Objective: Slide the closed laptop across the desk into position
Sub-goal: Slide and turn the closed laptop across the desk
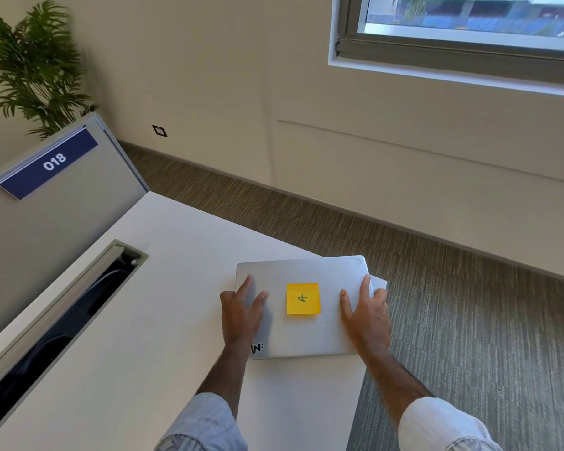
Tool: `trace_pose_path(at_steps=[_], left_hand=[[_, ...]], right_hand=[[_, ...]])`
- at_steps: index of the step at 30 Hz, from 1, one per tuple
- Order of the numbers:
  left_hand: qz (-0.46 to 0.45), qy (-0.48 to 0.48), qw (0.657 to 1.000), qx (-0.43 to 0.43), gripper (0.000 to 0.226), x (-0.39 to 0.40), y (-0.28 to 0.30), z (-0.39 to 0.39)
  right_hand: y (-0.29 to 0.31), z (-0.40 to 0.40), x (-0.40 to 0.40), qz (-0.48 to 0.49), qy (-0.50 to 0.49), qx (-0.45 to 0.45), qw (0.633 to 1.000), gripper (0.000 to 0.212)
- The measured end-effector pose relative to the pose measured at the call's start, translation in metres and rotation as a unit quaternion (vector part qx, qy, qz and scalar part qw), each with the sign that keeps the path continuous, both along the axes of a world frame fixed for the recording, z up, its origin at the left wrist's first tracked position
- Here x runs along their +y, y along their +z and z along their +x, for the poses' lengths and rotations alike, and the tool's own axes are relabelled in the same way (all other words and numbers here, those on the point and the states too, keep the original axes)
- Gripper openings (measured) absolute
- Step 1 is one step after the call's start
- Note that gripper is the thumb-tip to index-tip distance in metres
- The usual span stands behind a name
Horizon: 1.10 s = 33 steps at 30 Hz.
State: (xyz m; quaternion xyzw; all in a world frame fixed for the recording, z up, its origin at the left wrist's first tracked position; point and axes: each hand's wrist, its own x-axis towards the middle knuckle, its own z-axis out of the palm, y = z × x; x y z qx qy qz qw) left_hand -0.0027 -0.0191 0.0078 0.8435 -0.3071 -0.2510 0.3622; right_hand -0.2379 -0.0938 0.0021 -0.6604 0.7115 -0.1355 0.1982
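Observation:
A closed silver laptop [302,271] lies flat at the far right corner of the white desk [163,304], its far right corner reaching past the desk's edge. A yellow sticky note [303,299] marked with a letter sits in the middle of the lid, and a dark sticker shows at the near left corner. My left hand [241,309] rests on the lid's left side with fingers spread flat. My right hand [365,309] lies on the right side, fingers spread, some curling over the right edge.
A grey partition [56,216] with a blue "018" label stands along the desk's left. A long open cable slot [66,317] runs in front of it. Carpet floor [469,320] lies past the desk's right and far edges. A potted plant [30,66] stands behind the partition.

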Motion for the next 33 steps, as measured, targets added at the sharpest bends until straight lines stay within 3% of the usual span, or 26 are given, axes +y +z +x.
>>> trace_pose_path(at_steps=[16, 33], left_hand=[[0.043, -0.057, 0.993, -0.094, 0.057, 0.012, 0.019, 0.0], [0.033, -0.044, 0.992, -0.111, 0.06, 0.032, 0.046, 0.013]], right_hand=[[0.03, 0.003, 0.0, -0.019, 0.027, 0.005, 0.999, 0.069], [0.052, 0.021, 0.004, -0.03, 0.052, 0.007, 0.998, 0.069]])
